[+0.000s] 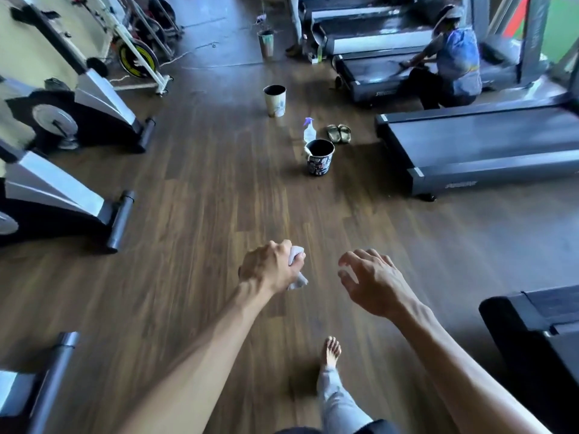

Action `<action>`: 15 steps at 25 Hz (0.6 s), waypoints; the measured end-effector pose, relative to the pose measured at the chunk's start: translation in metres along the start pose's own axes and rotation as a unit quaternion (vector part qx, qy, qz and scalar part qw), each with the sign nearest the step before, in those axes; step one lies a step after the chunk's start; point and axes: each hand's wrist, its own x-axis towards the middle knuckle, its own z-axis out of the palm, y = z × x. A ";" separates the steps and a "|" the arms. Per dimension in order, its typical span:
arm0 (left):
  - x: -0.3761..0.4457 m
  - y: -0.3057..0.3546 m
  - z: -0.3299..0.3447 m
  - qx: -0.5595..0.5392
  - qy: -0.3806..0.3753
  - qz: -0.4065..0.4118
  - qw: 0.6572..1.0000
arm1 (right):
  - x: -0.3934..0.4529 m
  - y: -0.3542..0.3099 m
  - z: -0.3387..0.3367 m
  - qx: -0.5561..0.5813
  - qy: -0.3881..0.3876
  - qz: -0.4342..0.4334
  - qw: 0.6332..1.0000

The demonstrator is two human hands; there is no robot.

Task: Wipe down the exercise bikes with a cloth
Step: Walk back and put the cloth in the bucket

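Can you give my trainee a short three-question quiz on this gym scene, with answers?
1. True or false: the left hand holds the cloth.
2. Which stands right beside the spray bottle? A) dark bucket B) plant pot C) sandals only
3. On which side of the floor are the bikes?

Key: 1. True; the right hand is open and holds nothing. 2. A. 3. The left; treadmills stand on the right.

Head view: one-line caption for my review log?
Left hand grips cloth, right hand open, bikes left, spray bottle ahead.
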 end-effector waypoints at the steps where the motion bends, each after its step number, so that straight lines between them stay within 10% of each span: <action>1: 0.037 0.003 -0.001 0.001 0.001 -0.001 1.000 | 0.034 0.016 -0.005 0.000 0.007 -0.001 1.000; 15: 0.505 0.009 -0.026 -0.028 0.002 -0.026 0.999 | 0.474 0.182 -0.075 0.003 -0.001 -0.010 1.000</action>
